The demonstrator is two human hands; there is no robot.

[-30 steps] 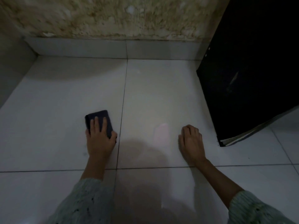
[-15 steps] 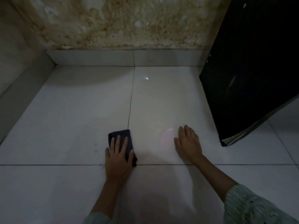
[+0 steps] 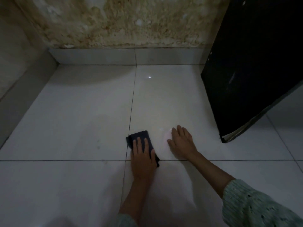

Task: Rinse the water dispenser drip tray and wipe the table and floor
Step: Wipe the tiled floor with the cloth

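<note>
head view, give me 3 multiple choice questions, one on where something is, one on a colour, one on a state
1. Where does the cloth lie?
A. on the floor tiles, over a grout line
B. on the black cabinet
C. against the wall

2. What colour is the cloth?
A. white
B. dark, near black
C. yellow

3. What is the right hand doing?
A. gripping the cloth
B. raised in the air
C. resting flat on the floor, holding nothing

Answers:
1 A: the cloth sits flat on the tiles under the left hand.
2 B: it looks dark against the pale tiles.
3 C: its fingers are spread on the tile beside the cloth.
</note>
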